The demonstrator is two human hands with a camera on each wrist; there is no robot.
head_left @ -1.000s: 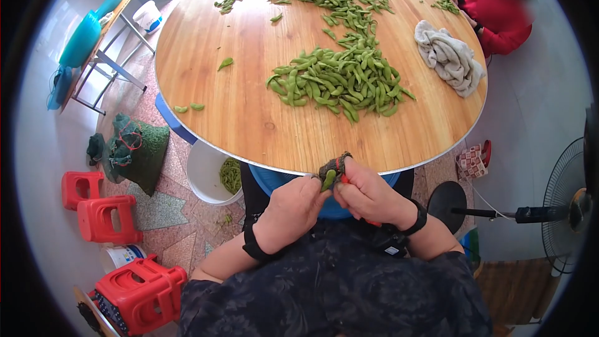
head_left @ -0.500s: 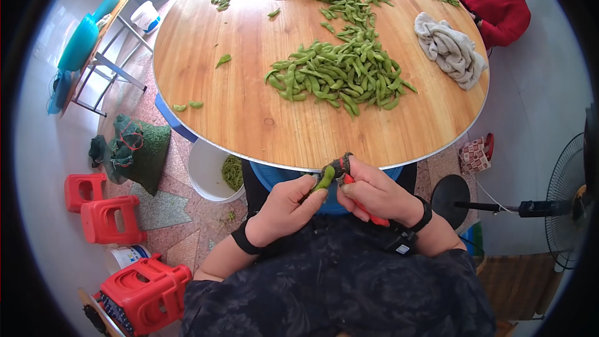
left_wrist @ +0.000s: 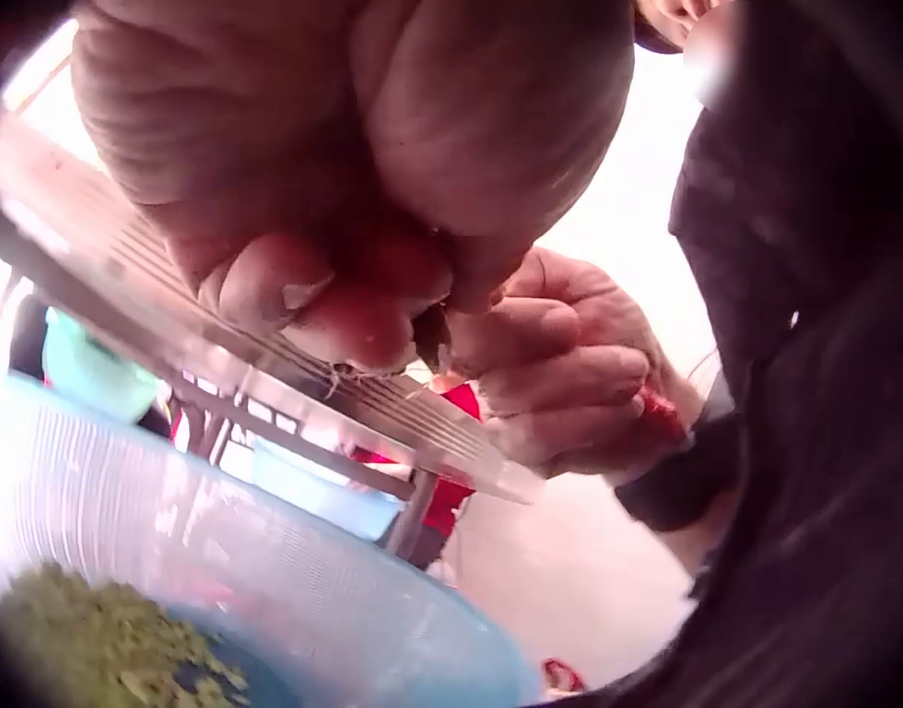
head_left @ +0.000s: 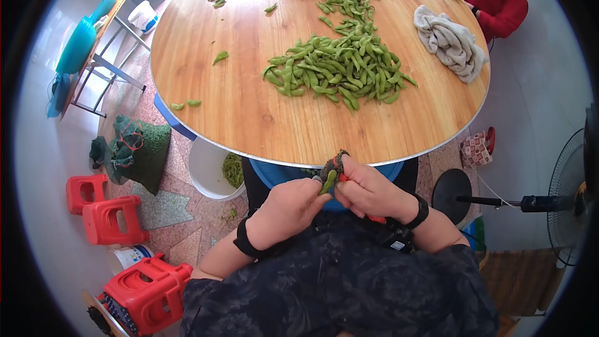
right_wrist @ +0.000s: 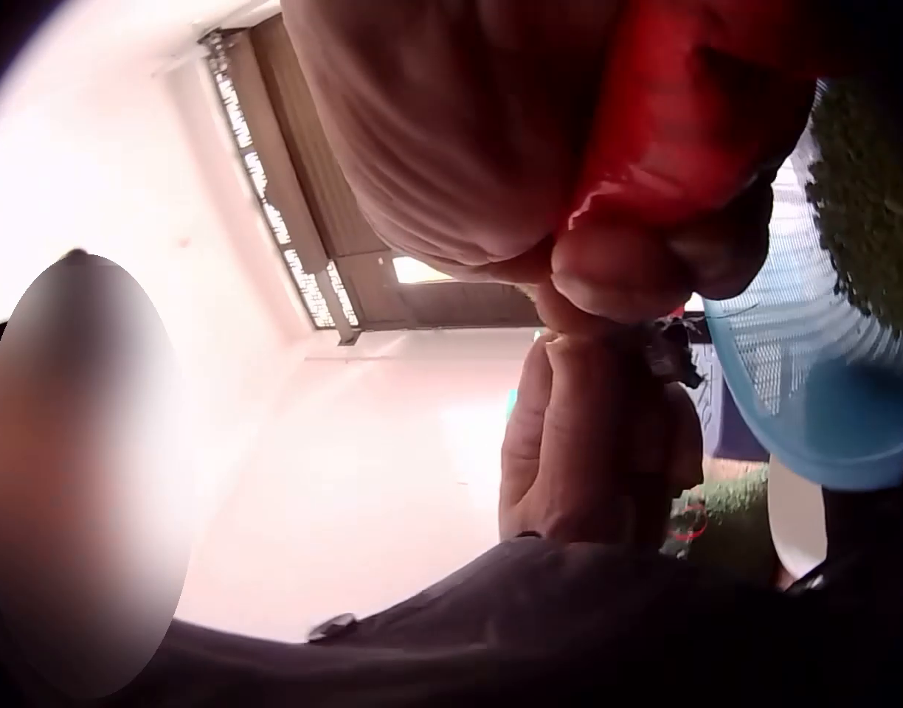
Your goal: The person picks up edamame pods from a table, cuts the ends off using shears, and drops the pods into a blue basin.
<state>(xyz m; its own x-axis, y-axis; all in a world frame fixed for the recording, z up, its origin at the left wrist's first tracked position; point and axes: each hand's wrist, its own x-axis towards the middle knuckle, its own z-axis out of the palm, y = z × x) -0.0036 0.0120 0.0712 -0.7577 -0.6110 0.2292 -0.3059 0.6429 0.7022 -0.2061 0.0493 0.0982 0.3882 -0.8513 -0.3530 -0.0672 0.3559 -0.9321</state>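
Observation:
In the head view the left hand (head_left: 290, 203) pinches a green pod (head_left: 329, 181) at the table's front edge. The right hand (head_left: 377, 192) is curled round a red-handled tool (head_left: 376, 218), its fingertips meeting the pod's upper end. A dark wrap with a red band (head_left: 337, 162) covers a right fingertip. The right wrist view shows the red handle (right_wrist: 673, 118) inside the right palm; the tool's working end is hidden. Below the hands, in the left wrist view, a blue basket (left_wrist: 348, 620) holds small green pieces (left_wrist: 98, 642). Pods (head_left: 349, 68) lie heaped on the round table (head_left: 218, 112).
A grey cloth (head_left: 450, 47) lies at the table's right, near a person in red (head_left: 499, 3). On the floor are a white bucket (head_left: 203, 171) with green matter, a green net sack (head_left: 146, 156), red stools (head_left: 115, 219) and a fan (head_left: 564, 196) at right.
The hands first drew slightly apart, showing more of the pod and red handle, then closed together again. The head view has shifted slightly.

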